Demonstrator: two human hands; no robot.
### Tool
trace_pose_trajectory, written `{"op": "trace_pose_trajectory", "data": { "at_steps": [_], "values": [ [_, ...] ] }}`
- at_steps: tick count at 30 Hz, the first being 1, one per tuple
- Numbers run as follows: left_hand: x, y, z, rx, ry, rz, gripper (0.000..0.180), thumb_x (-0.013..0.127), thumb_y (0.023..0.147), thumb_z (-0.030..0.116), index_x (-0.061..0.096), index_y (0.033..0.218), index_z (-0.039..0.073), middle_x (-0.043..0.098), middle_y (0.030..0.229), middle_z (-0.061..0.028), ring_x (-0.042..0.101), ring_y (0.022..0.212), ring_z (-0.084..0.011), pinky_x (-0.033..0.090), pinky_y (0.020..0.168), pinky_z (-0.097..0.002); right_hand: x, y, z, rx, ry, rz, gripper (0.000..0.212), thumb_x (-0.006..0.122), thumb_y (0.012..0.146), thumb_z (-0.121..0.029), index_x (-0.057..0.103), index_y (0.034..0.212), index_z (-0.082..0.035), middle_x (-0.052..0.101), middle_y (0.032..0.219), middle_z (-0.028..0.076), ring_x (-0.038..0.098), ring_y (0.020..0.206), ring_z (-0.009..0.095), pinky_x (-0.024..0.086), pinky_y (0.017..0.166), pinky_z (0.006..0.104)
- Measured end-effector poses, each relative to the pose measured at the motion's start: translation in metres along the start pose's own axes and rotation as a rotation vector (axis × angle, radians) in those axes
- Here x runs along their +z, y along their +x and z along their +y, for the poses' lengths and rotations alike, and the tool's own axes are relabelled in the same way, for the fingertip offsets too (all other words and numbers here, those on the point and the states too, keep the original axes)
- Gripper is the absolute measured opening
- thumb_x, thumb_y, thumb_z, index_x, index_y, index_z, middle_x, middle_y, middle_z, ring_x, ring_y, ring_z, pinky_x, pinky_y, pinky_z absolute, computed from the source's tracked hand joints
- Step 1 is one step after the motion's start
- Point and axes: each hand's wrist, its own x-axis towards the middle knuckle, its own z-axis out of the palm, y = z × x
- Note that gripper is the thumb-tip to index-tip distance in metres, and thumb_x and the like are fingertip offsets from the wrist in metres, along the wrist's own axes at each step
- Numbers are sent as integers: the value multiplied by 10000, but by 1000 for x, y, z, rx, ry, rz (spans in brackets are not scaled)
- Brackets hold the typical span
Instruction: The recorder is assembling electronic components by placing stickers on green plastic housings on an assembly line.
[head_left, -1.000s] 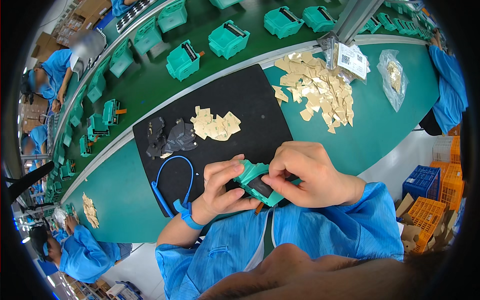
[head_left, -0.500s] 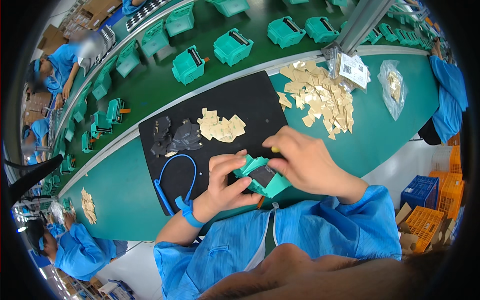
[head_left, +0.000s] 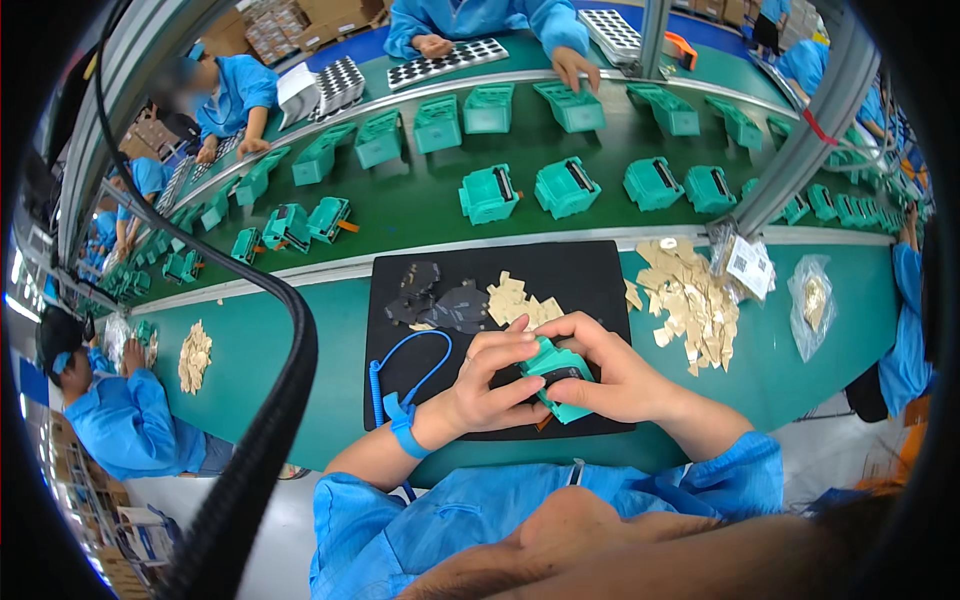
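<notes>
Two-handed grip on the green case (head_left: 552,359) — left hand (head_left: 488,386) bracing, right hand (head_left: 622,382) seemingly pressing the black patch (head_left: 563,375). Next probably calls for even thumb pressure

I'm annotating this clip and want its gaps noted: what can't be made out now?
All in the head view:
Green plastic housing: partly covered by the left hand and right hand.
Green tabletop: a strip hidden behind the black cable.
Blue-sleeved co-worker at right: cut off by the picture's edge.
White label: fine print too small to read.
</notes>
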Motion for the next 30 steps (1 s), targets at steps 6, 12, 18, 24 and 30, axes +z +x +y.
{"op": "trace_pose_trajectory", "data": {
  "at_steps": [6, 12, 18, 24, 30],
  "values": [
    [-26, 22, -14, -32, 273, -209, 526, 736, 578, 16, 594, 1078, 91, 501, 1204, -176, 504, 1106, -359, 457, 928, -470, -2, 11, -7, -31, -628, 280, 646, 746, 727, -241, 397, 1238, -57, 588, 945, 153, 613, 740, 291, 484, 629, 360],
    [-113, 40, -127, -686, 364, 85, 623, 729, 671, -6, 476, 1237, 50, 484, 1239, -152, 484, 1168, -274, 448, 915, -384, -39, -7, 8, -111, -624, 465, 389, 712, 742, -149, 547, 1070, -22, 512, 842, 72, 452, 537, 136, 402, 512, 268],
    [-132, -8, -217, -840, 515, 35, 597, 715, 735, 38, 446, 1265, 102, 529, 1203, -113, 515, 1140, -238, 496, 873, -373, -65, -5, 27, 38, -867, 467, 208, 683, 770, -182, 605, 870, -16, 552, 849, 88, 563, 621, 201, 446, 556, 321],
    [-145, -22, -219, -628, 739, -111, 697, 651, 697, -29, 402, 1328, 132, 400, 1354, -122, 451, 1200, -278, 466, 867, -386, -169, 31, 73, -133, -1560, 687, 256, 676, 702, -132, 585, 921, -37, 580, 904, 95, 532, 947, 303, 462, 731, 403],
    [-146, 6, -140, -610, 711, 4, 640, 620, 683, -31, 447, 1284, 107, 395, 1347, -141, 449, 1189, -322, 442, 893, -411, -189, 48, 86, 5, -1544, 587, 212, 688, 693, -172, 601, 834, -40, 607, 815, 106, 576, 851, 299, 454, 743, 419]
  ]
}}
